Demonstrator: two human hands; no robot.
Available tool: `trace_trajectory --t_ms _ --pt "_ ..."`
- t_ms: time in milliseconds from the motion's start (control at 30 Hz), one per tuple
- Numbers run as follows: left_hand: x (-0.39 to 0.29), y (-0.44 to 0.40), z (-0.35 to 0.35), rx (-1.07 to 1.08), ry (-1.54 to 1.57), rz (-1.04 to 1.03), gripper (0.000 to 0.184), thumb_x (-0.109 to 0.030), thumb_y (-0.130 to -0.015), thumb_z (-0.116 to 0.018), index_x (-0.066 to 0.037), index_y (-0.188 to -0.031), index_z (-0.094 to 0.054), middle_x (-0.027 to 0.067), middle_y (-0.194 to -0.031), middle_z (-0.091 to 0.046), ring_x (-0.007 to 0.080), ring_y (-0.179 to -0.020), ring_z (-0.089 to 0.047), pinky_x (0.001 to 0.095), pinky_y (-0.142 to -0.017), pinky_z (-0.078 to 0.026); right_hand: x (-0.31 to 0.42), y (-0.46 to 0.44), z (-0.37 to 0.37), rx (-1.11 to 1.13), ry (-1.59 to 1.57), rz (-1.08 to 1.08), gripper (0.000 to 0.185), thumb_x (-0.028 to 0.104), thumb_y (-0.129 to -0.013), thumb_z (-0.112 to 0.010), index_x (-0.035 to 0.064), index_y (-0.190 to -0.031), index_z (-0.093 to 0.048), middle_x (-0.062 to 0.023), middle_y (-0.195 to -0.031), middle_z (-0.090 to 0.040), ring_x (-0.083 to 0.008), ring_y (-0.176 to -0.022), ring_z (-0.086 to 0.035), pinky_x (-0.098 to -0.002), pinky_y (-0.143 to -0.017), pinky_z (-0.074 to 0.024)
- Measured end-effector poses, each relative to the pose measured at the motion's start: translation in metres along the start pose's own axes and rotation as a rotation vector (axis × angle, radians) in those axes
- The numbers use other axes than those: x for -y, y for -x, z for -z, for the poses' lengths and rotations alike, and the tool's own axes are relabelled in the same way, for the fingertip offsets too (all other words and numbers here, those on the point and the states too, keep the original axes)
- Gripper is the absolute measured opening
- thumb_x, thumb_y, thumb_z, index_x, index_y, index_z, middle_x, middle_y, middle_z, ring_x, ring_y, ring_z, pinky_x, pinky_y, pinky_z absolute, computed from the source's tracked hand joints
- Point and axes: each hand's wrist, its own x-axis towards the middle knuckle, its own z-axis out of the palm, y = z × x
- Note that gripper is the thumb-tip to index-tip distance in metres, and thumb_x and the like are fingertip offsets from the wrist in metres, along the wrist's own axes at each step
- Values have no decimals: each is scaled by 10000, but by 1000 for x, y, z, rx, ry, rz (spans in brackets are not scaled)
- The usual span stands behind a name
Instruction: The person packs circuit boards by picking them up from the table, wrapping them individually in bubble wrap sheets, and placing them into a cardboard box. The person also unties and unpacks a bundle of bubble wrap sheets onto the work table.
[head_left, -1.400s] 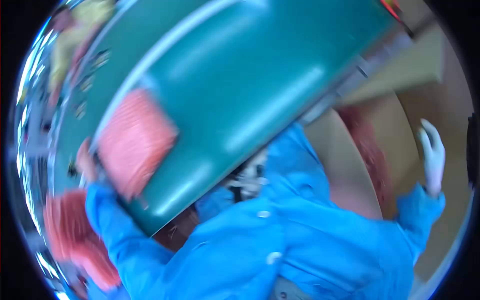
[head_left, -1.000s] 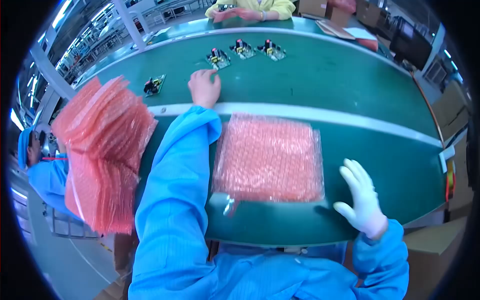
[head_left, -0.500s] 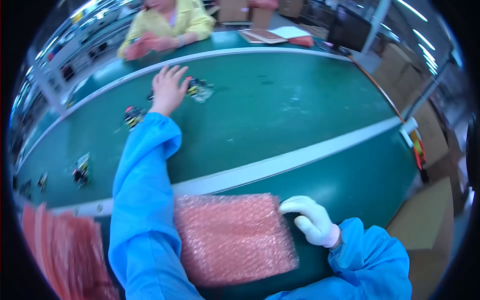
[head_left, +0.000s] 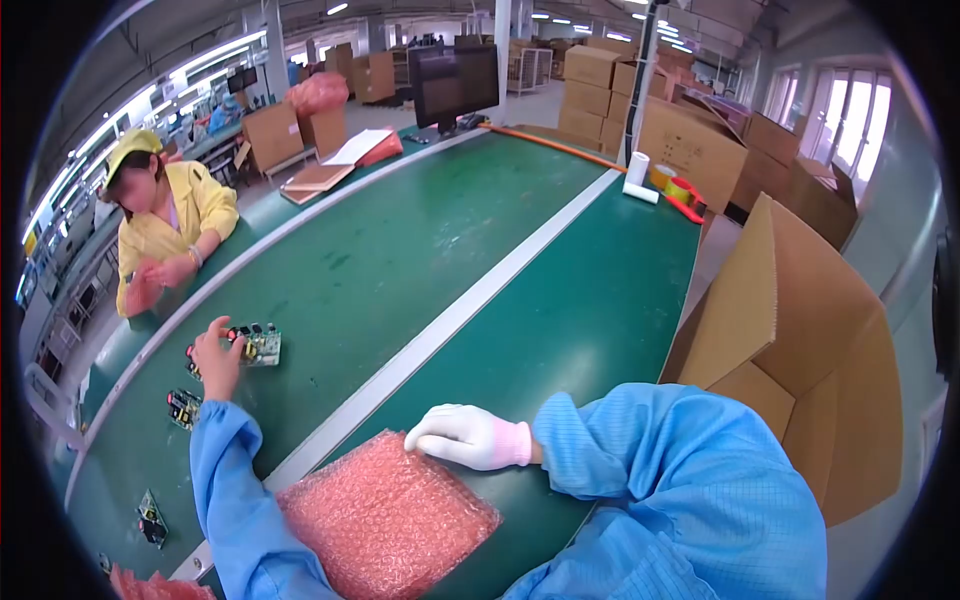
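My left hand, bare, reaches over the belt with thumb and fingers apart and curved. Its thumb is by the left end of a green circuit board carrying black and yellow components. Part of another board with a red component shows at its far side, mostly hidden by the fingers. A further circuit board lies just below that hand. In a white glove, my right hand has its fingers closed at the upper corner of a pink bubble-wrap bag, which lies flat in front of me.
Another circuit board lies lower left, near more pink wrap. A white rail runs beside the belt. An open cardboard box stands right; tape rolls sit at the far end. A co-worker in yellow is across the belt.
The view has swung right, bringing the open box and tape rolls into sight. My left hand's fingers are more curled beside the boards. My right hand stays at the bag's corner.
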Motion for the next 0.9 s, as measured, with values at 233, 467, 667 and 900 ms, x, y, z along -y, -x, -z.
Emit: trace_trajectory --t_ms 233,467,667,900 --pt "-72 37 145 -163 793 29 768 37 -806 -652 -110 -1494 -344 38 -1010 -600 107 -968 -533 242 -884 -423 -2 -5 -1 -47 -259 -143 292 252 -981 -503 16 -1077 -646 -122 -1001 -682 -195 -930 -647 -321 -864 -501" --pt "-176 123 209 -1 943 -20 949 25 -708 -614 -56 -1543 -171 52 -1018 -612 102 -876 -513 223 -844 -408 41 -35 5 -334 -26 408 230 80 -930 -545 8 -1134 -624 -102 -951 -669 -202 -844 -653 -313 -788 -517" --pt "-208 156 208 513 1165 -55 1122 -42 -657 -795 -16 -1542 -106 78 -960 -641 173 -895 -565 320 -864 -427 138 -58 43 308 -28 464 353 137 -842 -629 101 -1191 -600 -118 -812 -587 -276 -720 -606 -386 -665 -476" --pt "-233 158 181 1016 1052 -204 1079 -11 -697 -810 -24 -1541 -138 133 -1165 -648 215 -1128 -578 354 -1028 -375 116 -40 34 524 201 528 289 262 -818 -663 124 -1069 -626 -108 -839 -628 -282 -771 -644 -375 -644 -498"
